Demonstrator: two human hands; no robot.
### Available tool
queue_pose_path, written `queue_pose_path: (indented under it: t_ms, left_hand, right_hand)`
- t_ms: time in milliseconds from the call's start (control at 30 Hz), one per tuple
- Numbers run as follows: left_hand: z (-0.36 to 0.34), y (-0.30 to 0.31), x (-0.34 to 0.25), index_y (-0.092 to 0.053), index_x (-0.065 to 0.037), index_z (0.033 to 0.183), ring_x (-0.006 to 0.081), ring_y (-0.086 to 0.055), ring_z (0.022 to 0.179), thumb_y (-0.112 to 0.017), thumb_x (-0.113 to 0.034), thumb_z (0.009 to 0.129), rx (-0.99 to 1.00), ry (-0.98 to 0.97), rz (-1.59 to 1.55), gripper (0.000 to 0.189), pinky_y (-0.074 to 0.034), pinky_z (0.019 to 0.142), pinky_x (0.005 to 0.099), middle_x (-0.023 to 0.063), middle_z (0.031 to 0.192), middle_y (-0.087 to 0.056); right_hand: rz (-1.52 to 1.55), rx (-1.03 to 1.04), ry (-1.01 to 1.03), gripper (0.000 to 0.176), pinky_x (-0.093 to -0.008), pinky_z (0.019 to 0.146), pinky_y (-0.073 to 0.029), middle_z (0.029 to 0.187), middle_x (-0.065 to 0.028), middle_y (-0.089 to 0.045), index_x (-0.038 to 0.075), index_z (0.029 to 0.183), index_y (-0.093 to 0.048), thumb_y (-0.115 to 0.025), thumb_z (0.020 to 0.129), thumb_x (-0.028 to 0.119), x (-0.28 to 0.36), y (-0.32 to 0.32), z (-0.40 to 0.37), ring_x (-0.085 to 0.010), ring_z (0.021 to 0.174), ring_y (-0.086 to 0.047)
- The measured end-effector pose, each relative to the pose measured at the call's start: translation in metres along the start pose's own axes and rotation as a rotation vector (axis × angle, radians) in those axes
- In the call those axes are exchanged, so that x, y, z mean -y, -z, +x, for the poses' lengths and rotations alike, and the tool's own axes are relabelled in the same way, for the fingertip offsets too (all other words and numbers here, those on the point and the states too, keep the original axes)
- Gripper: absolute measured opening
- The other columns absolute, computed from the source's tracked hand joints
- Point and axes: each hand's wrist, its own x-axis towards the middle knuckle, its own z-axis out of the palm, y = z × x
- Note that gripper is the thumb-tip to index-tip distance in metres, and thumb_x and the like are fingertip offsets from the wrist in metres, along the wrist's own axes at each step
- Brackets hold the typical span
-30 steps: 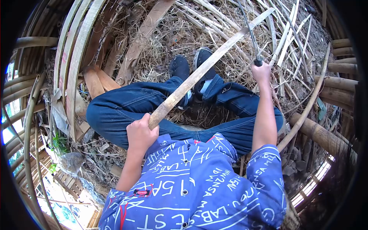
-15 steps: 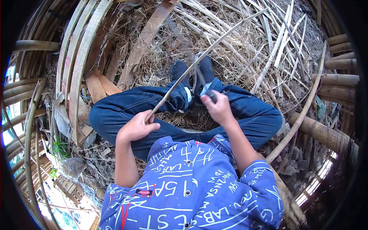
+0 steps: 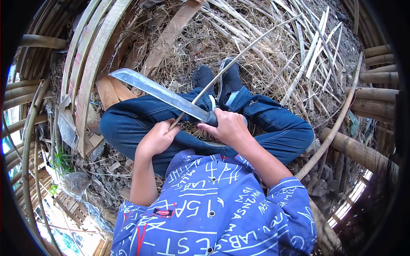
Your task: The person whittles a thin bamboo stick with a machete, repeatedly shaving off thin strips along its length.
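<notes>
The long, thin, tan strip of split wood or bamboo (image 3: 253,45) slants away from our left hand (image 3: 158,138), which grips its near end above our lap. Our right hand (image 3: 231,127) is clenched round the dark handle (image 3: 211,119) of a broad grey metal machete (image 3: 160,94), whose blade points left and crosses the strip; we cannot tell whether they touch. Close by, our folded legs in dark blue jeans (image 3: 273,123) and our dark shoes (image 3: 231,80) lie beneath the strip's line. Beyond spread tangled, straw-coloured shavings (image 3: 188,53), with pale split sticks (image 3: 314,55) to the right and long pale slats (image 3: 96,59), marked in red, to the left. Brown poles (image 3: 363,151) hem us in on the right. Our blue shirt (image 3: 192,217) carries white lettering, including "EST" and "LAB"; its small red-and-black label (image 3: 163,212) is too small to read.
</notes>
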Motion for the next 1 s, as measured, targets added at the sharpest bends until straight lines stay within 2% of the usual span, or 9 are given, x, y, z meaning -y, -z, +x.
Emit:
queue_pose_path:
  t_ms: [267,367,400,467,533,600,767,1000]
  left_hand:
    - [-0.002,-0.003,0.002,-0.053,0.006,0.086,0.0194,-0.044,0.063,-0.054,-0.019,0.096,-0.03,-0.045,0.046,0.027,-0.04,0.061,0.0376,0.0159,0.064,-0.05]
    - [-0.004,-0.001,0.003,-0.051,0.004,0.083,0.0187,-0.042,0.062,-0.053,-0.019,0.096,-0.019,-0.044,0.035,0.027,-0.039,0.06,0.0368,0.0142,0.063,-0.047]
    - [-0.005,0.0,0.003,-0.049,0.003,0.081,0.0183,-0.041,0.061,-0.053,-0.019,0.097,-0.005,-0.033,0.026,0.027,-0.039,0.059,0.0363,0.0132,0.063,-0.045]
    - [-0.002,-0.002,0.001,-0.048,0.003,0.081,0.0178,-0.04,0.061,-0.053,-0.019,0.097,-0.017,-0.043,0.052,0.028,-0.039,0.059,0.0361,0.0119,0.062,-0.044]
    - [-0.002,-0.002,-0.002,-0.047,0.002,0.08,0.0172,-0.039,0.061,-0.053,-0.02,0.097,-0.024,-0.061,0.082,0.028,-0.038,0.059,0.0359,0.0107,0.062,-0.043]
    - [-0.004,-0.002,-0.005,-0.046,0.002,0.08,0.0178,-0.038,0.06,-0.053,-0.02,0.097,-0.013,0.003,0.051,0.028,-0.038,0.058,0.036,0.0112,0.062,-0.043]
    - [-0.005,-0.004,-0.001,-0.046,0.002,0.08,0.0179,-0.038,0.06,-0.053,-0.02,0.097,-0.052,-0.044,0.045,0.028,-0.038,0.058,0.0363,0.0126,0.062,-0.043]
    - [-0.006,-0.005,-0.004,-0.047,0.003,0.081,0.0185,-0.038,0.058,-0.054,-0.019,0.096,-0.043,-0.042,0.059,0.027,-0.037,0.057,0.0371,0.0138,0.061,-0.042]
  right_hand:
    - [-0.104,-0.006,0.015,0.063,-0.0454,0.057,-0.052,0.068,-0.0195,-0.066,0.0,0.079,-0.059,-0.065,0.079,0.063,-0.007,0.004,-0.003,-0.0371,0.064,-0.067]
    - [-0.206,-0.096,-0.035,0.062,-0.0457,0.057,-0.052,0.068,-0.0186,-0.066,0.003,0.08,-0.058,-0.062,0.08,0.065,-0.024,0.002,-0.003,-0.0362,0.064,-0.067]
    - [-0.149,-0.078,-0.138,0.06,-0.0471,0.061,-0.052,0.07,-0.0193,-0.066,0.003,0.082,-0.06,-0.065,0.079,0.063,-0.031,0.012,-0.001,-0.0381,0.067,-0.066]
    - [-0.212,-0.087,-0.146,0.063,-0.047,0.061,-0.052,0.07,-0.0199,-0.066,0.001,0.083,-0.06,-0.064,0.079,0.064,-0.053,0.018,0.002,-0.038,0.067,-0.066]
    - [-0.232,-0.075,-0.137,0.064,-0.0471,0.061,-0.052,0.069,-0.0196,-0.065,0.001,0.082,-0.059,-0.064,0.079,0.064,-0.052,0.026,0.004,-0.038,0.067,-0.066]
    - [-0.264,-0.075,-0.104,0.063,-0.0472,0.06,-0.051,0.067,-0.0188,-0.065,0.002,0.081,-0.059,-0.063,0.08,0.064,-0.054,0.028,0.006,-0.0379,0.067,-0.065]
    - [-0.278,-0.116,-0.038,0.064,-0.0448,0.055,-0.051,0.067,-0.0162,-0.066,0.003,0.078,-0.057,-0.062,0.079,0.067,-0.061,0.028,0.006,-0.0342,0.064,-0.067]
    - [-0.29,-0.145,0.0,0.063,-0.0437,0.054,-0.05,0.067,-0.0158,-0.066,0.004,0.077,-0.056,-0.063,0.078,0.067,-0.069,0.025,0.003,-0.0341,0.063,-0.067]
